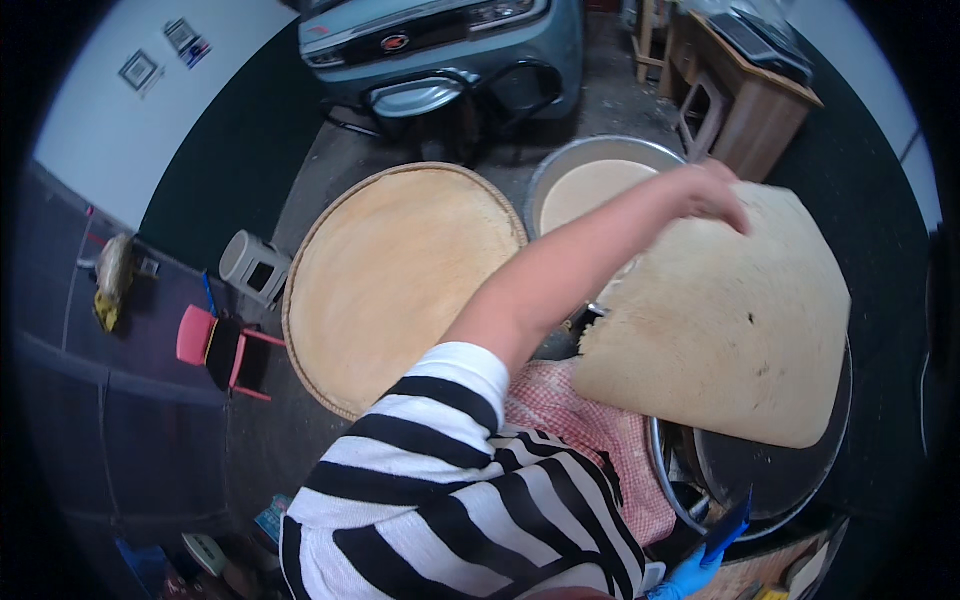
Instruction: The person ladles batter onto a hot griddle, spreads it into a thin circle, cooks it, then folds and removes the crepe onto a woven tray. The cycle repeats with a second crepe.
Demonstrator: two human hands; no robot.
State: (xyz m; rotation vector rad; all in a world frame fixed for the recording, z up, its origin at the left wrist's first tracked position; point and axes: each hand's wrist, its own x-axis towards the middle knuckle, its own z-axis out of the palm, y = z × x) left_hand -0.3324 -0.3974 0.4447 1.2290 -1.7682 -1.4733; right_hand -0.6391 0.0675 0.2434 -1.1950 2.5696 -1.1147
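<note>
My left hand (712, 192) reaches far forward on a bare forearm with a striped sleeve and pinches the top edge of a large thin tan flatbread sheet (730, 320). The sheet hangs lifted over a dark round griddle (790, 480), with one small hole and a ragged left edge. At the lower edge, my right hand (688, 578) in a blue glove grips a flat blue scraper (732, 522). A red checked apron (590, 430) covers my front.
A big round woven tray (300, 300) lined with a tan sheet lies to the left. Behind my arm stands a metal basin (560, 165) of pale batter. Farther off are a car (440, 40), a wooden desk (750, 100), a grey stool (255, 265) and a pink chair (200, 340).
</note>
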